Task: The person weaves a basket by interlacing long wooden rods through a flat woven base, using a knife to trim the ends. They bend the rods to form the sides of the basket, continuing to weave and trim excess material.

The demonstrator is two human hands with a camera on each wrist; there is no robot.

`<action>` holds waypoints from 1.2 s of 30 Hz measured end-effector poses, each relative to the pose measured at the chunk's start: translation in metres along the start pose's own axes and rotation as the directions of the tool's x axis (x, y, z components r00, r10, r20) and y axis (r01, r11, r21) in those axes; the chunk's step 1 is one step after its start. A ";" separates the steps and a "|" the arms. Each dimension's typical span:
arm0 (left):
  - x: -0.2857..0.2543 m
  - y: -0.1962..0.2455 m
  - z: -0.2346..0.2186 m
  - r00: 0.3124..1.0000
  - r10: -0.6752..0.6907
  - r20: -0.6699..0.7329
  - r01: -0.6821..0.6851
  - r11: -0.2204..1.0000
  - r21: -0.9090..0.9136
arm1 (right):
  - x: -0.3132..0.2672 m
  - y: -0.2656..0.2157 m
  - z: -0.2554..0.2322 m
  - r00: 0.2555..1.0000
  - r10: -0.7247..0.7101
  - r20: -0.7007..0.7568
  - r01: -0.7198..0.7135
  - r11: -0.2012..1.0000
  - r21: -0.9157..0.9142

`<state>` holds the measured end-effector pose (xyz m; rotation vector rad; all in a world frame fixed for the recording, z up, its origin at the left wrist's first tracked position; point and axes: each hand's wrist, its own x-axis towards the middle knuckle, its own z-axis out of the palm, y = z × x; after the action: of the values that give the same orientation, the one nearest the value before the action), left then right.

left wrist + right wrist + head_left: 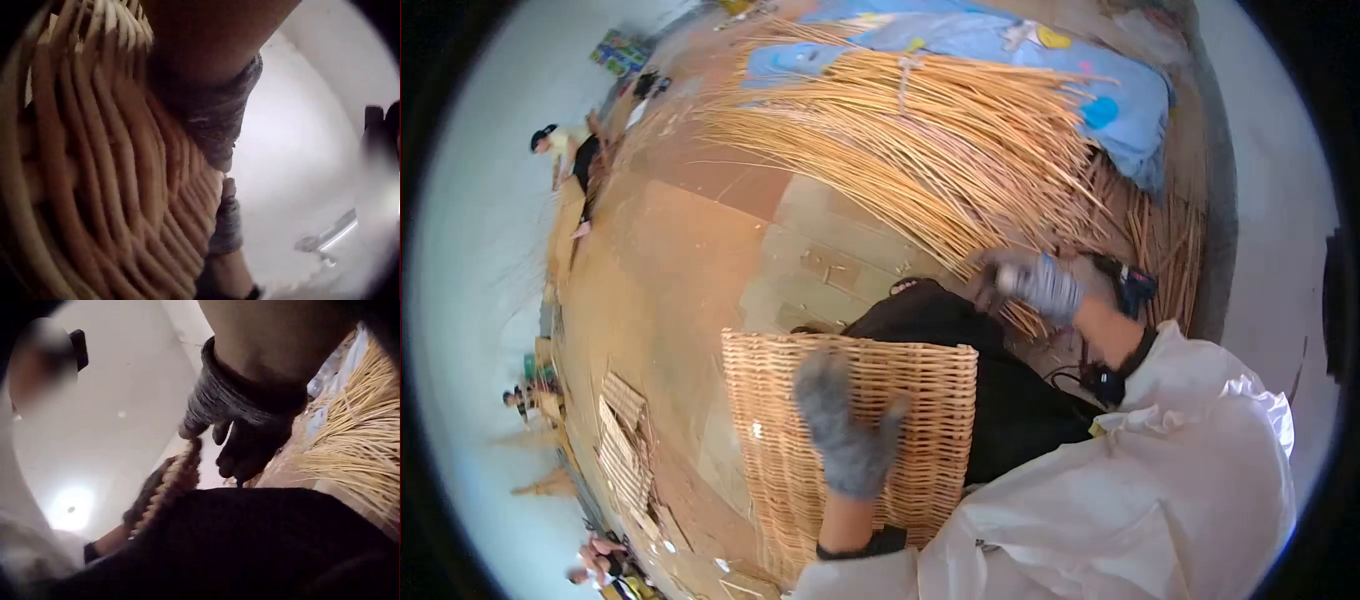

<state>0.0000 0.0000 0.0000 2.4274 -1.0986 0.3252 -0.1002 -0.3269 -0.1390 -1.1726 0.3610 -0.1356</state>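
A woven wicker panel (935,420) lies over the person's dark-clad lap, its weave close up in the left wrist view (119,187). The left hand (845,430), in a grey glove, rests on the panel with fingers extended and thumb spread. Beyond the panel's upper right corner is the gloved right hand (1040,285), blurred and apart from the panel. In the right wrist view the right hand's (244,419) fingers are bent, and a small dark tip shows below them; whether they hold something cannot be told. The panel's edge (169,487) stands just beside that hand.
A big tied bundle of thin canes (940,130) lies on blue sheeting (1145,130) ahead. A dark power tool (1135,288) is right of the right hand. Woven pieces (625,430) lie on the floor at left. Several people sit along the left wall.
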 end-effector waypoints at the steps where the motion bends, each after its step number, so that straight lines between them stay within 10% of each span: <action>1: 0.002 -0.004 -0.007 1.000 0.017 0.026 -0.017 1.000 0.007 | -0.005 0.006 0.007 1.000 0.004 -0.016 -0.003 1.000 0.027; 3: -0.032 0.005 0.018 0.993 -0.114 0.042 0.114 0.994 0.001 | 0.003 0.069 -0.117 0.923 -0.078 -0.377 -0.212 0.713 -0.668; 5: -0.062 -0.010 0.016 0.963 -0.163 0.215 0.112 0.966 0.232 | 0.013 0.140 -0.160 0.821 0.296 -0.488 -0.550 0.182 -0.815; 9: -0.072 -0.021 0.019 0.954 -0.152 0.260 0.086 0.965 0.249 | 0.034 0.171 -0.113 0.861 0.459 -0.220 -0.299 0.105 -0.949; 11: -0.058 -0.015 0.009 0.926 -0.182 0.330 0.128 0.976 0.179 | 0.055 0.183 -0.081 0.919 0.342 -0.196 -0.273 0.195 -0.942; 16: -0.048 -0.014 0.015 0.942 -0.162 0.295 0.107 0.975 0.193 | 0.156 0.265 -0.052 0.991 -0.126 0.040 0.035 -0.039 -0.999; 19: -0.047 -0.019 0.016 0.948 -0.128 0.292 0.069 0.976 0.204 | 0.190 0.276 -0.033 0.969 -0.160 -0.190 -0.217 -0.172 -0.961; 20: -0.050 -0.022 0.016 0.946 -0.124 0.298 0.059 0.974 0.219 | 0.194 0.277 -0.033 0.948 0.055 -0.313 -0.317 0.117 -0.941; 23: -0.042 -0.021 0.015 0.930 -0.159 0.331 0.088 0.972 0.220 | 0.161 0.282 -0.014 0.770 0.233 -0.594 -0.638 0.295 -0.711; 26: -0.044 -0.025 0.014 0.938 -0.129 0.322 0.065 0.977 0.202 | 0.171 0.346 -0.052 0.796 -0.135 -0.590 -0.584 0.086 -0.807; 31: -0.040 -0.020 0.010 0.929 -0.142 0.342 0.072 0.975 0.209 | 0.210 0.306 -0.113 0.722 0.210 -0.660 -0.668 -0.039 -0.743; 36: -0.040 -0.015 0.012 0.931 -0.157 0.329 0.105 0.980 0.171 | 0.193 0.251 -0.068 0.816 0.306 -0.490 -0.517 0.008 -0.856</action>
<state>-0.0150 0.0290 -0.0305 2.7499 -1.0737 -0.0652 0.0358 -0.3448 -0.4319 -2.3576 1.0673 0.7063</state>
